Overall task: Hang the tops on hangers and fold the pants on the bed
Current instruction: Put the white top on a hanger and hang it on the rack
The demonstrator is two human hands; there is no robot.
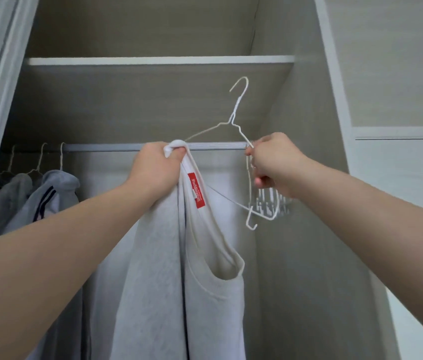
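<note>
1. Our left hand (153, 165) clenches the grey top (163, 268) by its upper edge; the fabric hangs straight below.
2. Our right hand (275, 165) pinches the wire hanger (232, 122), whose long axis runs across toward the left hand.

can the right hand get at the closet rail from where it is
Probably yes: the right hand is close in front of the rail with nothing between, though it is holding a wire hanger.

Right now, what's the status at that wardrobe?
Left hand grips white top at shoulder. Right hand pinches wire hanger, hook clear of rail. Second hanger dangles hook-down beneath right hand.
</note>
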